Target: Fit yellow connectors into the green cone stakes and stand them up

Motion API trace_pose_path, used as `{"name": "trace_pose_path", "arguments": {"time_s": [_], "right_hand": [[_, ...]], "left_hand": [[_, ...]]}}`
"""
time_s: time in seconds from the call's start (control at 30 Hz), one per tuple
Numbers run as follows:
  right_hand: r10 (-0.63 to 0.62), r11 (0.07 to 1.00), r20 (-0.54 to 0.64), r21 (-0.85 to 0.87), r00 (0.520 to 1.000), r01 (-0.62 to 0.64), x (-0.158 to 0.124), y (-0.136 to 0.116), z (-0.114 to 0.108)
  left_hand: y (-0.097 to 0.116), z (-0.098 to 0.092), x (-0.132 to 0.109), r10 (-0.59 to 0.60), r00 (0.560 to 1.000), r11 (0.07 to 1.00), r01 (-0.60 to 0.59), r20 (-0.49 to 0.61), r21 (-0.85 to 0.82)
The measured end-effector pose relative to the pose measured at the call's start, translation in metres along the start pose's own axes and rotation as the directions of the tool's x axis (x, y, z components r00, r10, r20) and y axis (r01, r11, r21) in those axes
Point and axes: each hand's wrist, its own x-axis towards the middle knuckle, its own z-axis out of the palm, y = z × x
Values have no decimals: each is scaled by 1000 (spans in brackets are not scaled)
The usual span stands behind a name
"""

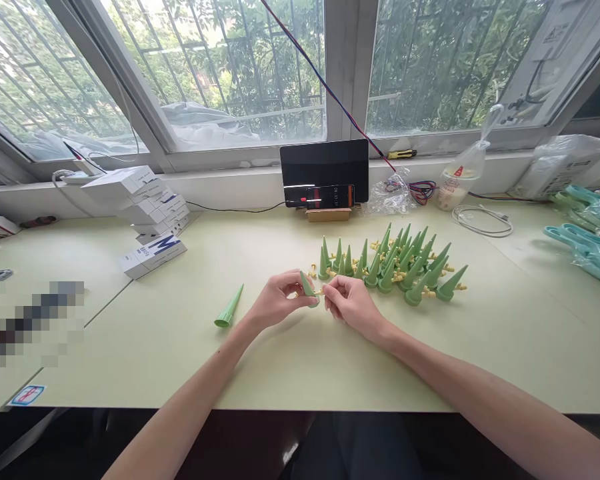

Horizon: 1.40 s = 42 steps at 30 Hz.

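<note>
My left hand (275, 300) is closed round a green cone-shaped spike (307, 285), its tip pointing up and leaning slightly left. With thumb and fingertips, my right hand (351, 303) pinches a small yellow valve-like piece (319, 292) at the spike's side; the fingers partly cover it. Whether the piece is fixed in the spike cannot be made out. To the left of my left hand, a single green spike (229, 308) lies on the table, its open base toward me. Several green spikes with yellow side pieces (416, 291) stand grouped beyond my right hand.
White boxes (150, 207) are stacked at the back left of the table (290, 373). A dark tablet (325, 167) and a phone (330, 197) lean at the back. Farther right are a bagged cup (453, 188), a white cable (483, 223) and teal plastic parts (587, 250).
</note>
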Motion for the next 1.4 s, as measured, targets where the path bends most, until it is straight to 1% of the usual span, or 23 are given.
{"name": "trace_pose_path", "arguments": {"time_s": [0.13,0.23,0.37,0.6,0.73,1.0,1.07,1.13,1.2,1.3,1.4], "right_hand": [[-40,999,-13,-13,999,40,1,1,-1],[-47,999,-8,-19,999,47,0,1,-1],[-28,999,0,-18,1000,28,-1,0,-1],[7,999,-4,-44,1000,-7,-1,0,0],[36,998,-14,-47,999,-36,-1,-2,0],[47,998,-21,-27,999,-48,-1,0,-1],[49,998,-26,-33,998,-50,0,1,0],[45,998,-29,-35,999,-46,1,2,0],[36,999,-31,-39,999,-38,1,2,0],[11,997,-34,-76,999,-13,-1,2,-1],[-38,990,-37,-135,999,33,-2,1,-2]], "left_hand": [[-2,2,0,17,1000,1000,-17,-19,13],[-3,3,-1,30,999,999,-29,-24,24],[-4,3,-1,72,997,996,-70,-30,46],[-9,4,-1,124,991,981,-115,-48,154],[-9,6,-1,185,981,958,-169,-51,230],[-12,8,-1,312,949,905,-280,-53,321],[-12,9,-1,327,944,895,-292,-52,337],[-13,9,-1,315,948,901,-280,-55,331],[-12,11,-1,275,960,922,-245,-60,299],[-10,13,0,168,983,967,-149,-77,208],[-8,15,0,66,993,993,-56,-98,103]]}}
